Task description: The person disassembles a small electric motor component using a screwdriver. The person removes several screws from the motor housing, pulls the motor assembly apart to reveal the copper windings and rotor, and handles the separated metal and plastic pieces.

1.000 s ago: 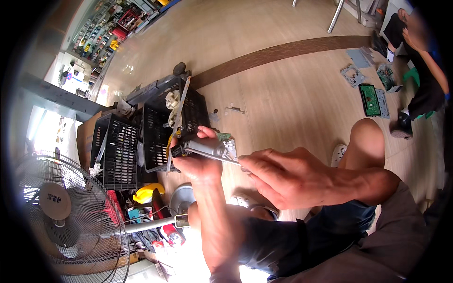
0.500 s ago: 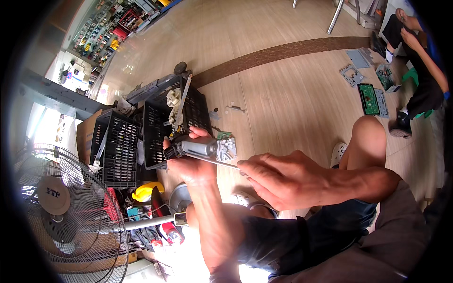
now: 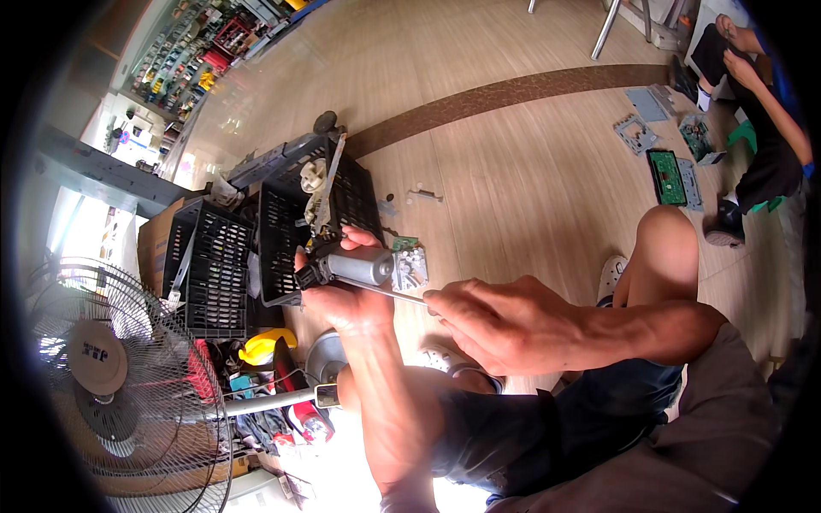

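A silver cylindrical electric motor (image 3: 363,265) with a black end piece lies across the palm of my left hand (image 3: 349,309), whose fingers curl round it from behind. My right hand (image 3: 505,323) is closed on a screwdriver (image 3: 395,294); its handle is hidden inside the fist, and only the thin metal shaft shows. The shaft runs left along the underside of the motor toward the black end piece. Whether its tip sits in a screw I cannot tell, as the spot is small and dark.
Black plastic crates (image 3: 278,231) with loose parts stand beyond my left hand. A standing fan (image 3: 107,368) is at the left. Small boards and bits (image 3: 410,267) lie on the floor. At the far right, a seated person (image 3: 774,120) has circuit boards (image 3: 667,178) nearby.
My right hand has shifted very slightly left and up with the screwdriver. My left hand and the motor stay nearly still. The fan head has turned a little.
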`<act>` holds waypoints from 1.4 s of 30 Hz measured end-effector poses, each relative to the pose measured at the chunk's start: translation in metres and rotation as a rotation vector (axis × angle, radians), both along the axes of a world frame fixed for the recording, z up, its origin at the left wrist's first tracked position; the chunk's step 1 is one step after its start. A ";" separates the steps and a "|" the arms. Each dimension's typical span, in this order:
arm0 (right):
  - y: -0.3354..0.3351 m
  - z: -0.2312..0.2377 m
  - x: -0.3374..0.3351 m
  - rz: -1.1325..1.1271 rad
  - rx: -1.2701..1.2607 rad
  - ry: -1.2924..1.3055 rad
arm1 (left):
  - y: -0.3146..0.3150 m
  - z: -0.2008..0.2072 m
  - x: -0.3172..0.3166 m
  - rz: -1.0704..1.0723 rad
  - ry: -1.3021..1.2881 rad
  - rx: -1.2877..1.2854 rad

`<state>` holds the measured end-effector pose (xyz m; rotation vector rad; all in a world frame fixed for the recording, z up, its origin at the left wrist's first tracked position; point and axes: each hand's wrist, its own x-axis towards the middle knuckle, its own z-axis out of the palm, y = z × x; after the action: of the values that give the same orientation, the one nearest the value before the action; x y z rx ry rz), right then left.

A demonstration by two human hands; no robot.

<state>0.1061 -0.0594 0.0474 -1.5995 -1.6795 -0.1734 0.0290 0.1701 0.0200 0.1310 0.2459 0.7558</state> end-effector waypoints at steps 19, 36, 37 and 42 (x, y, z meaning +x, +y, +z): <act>0.005 -0.008 0.000 0.051 0.134 0.033 | -0.002 0.006 -0.011 -0.112 -0.108 -0.083; 0.005 -0.007 0.002 0.061 0.144 0.064 | -0.002 0.006 -0.013 -0.093 -0.124 -0.035; 0.005 -0.007 0.002 0.065 0.140 0.062 | -0.002 0.006 -0.013 -0.093 -0.123 -0.036; 0.005 -0.004 0.003 0.084 0.162 0.072 | -0.002 0.007 -0.014 -0.103 -0.133 -0.053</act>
<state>0.1087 -0.0544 0.0432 -1.3971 -1.6312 -0.2022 0.0149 0.1682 0.0269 0.0429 0.1313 0.6522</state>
